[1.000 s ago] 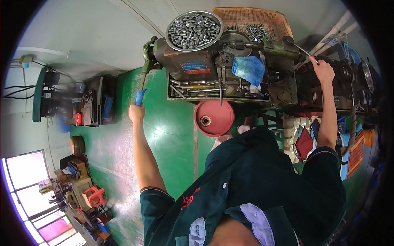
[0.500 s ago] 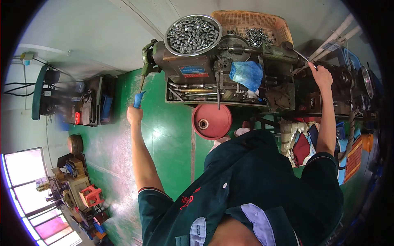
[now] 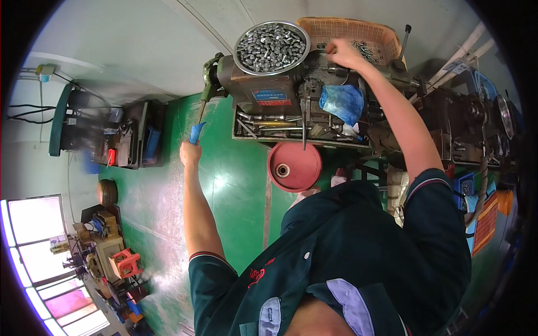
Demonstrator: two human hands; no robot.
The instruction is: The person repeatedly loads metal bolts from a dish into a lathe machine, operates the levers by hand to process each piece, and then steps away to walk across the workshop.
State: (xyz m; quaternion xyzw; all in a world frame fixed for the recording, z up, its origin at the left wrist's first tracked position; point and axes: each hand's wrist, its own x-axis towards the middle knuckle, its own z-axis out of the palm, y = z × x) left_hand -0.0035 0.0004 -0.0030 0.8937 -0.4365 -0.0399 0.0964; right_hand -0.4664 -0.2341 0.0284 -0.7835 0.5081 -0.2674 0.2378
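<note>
My left hand (image 3: 190, 153) is closed round the blue-wrapped grip of a long metal lever (image 3: 202, 112) at the left end of a small bench lathe (image 3: 263, 89). My right hand (image 3: 343, 55) reaches over the middle of the lathe, near its spindle area, with its fingers bent together. What those fingers hold, if anything, is hidden. A steel bowl (image 3: 307, 51) heaped with short metal parts (image 3: 272, 47) rests on top of the machine, left of my right hand. Behind that hand stands an orange plastic basket (image 3: 358, 25) with metal pieces in it.
A blue cloth (image 3: 342, 104) lies on the lathe's front. Below it, a tray (image 3: 269, 124) holds several metal tools. A black-knobbed lever (image 3: 406, 42) stands up at the right end. A red round stool (image 3: 297, 168) is before me. More machinery (image 3: 476, 109) stands at right.
My right hand has let go of the right-hand lever and moved left to the lathe's middle. That lever has swung upright. My left hand keeps its grip.
</note>
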